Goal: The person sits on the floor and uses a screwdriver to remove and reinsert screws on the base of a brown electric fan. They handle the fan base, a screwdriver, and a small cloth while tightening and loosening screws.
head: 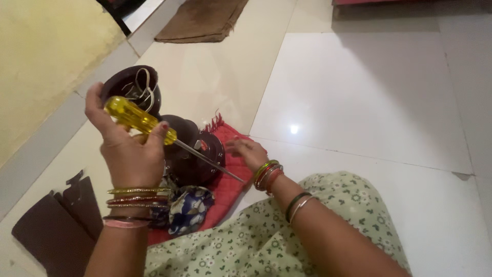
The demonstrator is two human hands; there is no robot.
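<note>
2 hands: left hand (130, 154) grips yellow screwdriver (141, 120); right hand (248, 151) touches red cloth (228, 179).

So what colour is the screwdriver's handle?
Translucent yellow; the screwdriver handle shows clearly in the head view, gripped by the left hand.

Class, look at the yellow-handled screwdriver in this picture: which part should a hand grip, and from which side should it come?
Grip the translucent yellow plastic handle of the screwdriver, coming from the upper left. It is thick and long enough for a palm, while the thin metal shaft slants down to the right. The left hand holds it there.
</note>
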